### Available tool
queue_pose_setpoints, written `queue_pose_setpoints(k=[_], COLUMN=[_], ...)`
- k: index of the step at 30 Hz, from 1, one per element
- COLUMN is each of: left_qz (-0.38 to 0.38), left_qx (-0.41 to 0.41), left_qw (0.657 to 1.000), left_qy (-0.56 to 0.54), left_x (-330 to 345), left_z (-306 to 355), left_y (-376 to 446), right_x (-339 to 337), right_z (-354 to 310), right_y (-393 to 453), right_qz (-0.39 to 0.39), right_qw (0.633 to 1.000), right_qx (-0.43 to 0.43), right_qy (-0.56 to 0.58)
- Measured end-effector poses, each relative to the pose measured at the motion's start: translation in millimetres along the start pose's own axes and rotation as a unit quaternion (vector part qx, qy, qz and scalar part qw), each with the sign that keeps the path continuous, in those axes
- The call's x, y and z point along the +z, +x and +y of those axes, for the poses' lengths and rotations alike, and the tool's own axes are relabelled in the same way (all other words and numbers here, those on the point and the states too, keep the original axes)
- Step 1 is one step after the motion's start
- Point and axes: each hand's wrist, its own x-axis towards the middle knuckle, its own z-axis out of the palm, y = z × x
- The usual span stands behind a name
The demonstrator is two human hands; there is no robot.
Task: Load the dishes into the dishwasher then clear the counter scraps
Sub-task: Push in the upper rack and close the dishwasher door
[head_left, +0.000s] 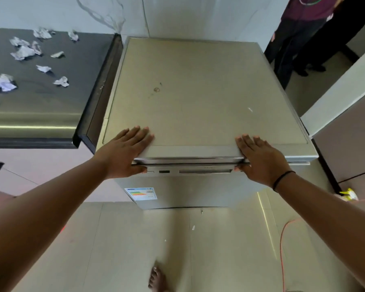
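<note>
A standing person (303, 34) at upper right; orange cable (282, 249) across the floor.

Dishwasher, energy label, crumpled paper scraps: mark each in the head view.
dishwasher (198, 91), head view, bare middle of its top panel
energy label (141, 193), head view, centre of the sticker
crumpled paper scraps (23, 52), head view, largest wad on the counter

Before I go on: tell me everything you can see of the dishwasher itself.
The boxy silver metal dishwasher stands on the tiled floor beside the dark counter. Its door looks shut. The flat top is scuffed; the front carries a control strip and a coloured energy label. The left hand and right hand rest flat on its front top edge.
</note>
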Motion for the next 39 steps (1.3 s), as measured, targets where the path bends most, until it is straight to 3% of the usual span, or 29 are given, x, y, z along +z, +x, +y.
queue_pose_setpoints(k=[18,21,29,36,39], left_qz=[0.062,0.043,0.025,0.025,0.015], left_qx=[0.015,0.010,0.009,-0.123,-0.164], left_qw=[0.998,0.999,0.999,0.977,0.968], left_qy=[-0.024,-0.017,-0.022,-0.174,-0.190], left_x=[13.5,9.7,0.2,-5.2,-7.7], left_z=[0.4,1.5,3.2,2.9,-1.3], left_y=[-1.1,-3.7,-4.3,10.5,28.7], right_x=[21.1,20.0,-0.4,-13.7,-13.0], right_z=[-8.8,-12.8,-24.4,-65.4,-82.5], right_y=[-1.6,-3.3,1.0,24.0,52.1], right_qz=[0.058,0.063,-0.027,-0.068,-0.063], right_qw=[0.997,0.996,0.992,0.965,0.963], right_qx=[0.050,0.060,0.121,0.230,0.220], right_qy=[0.015,0.017,0.026,0.107,0.144])
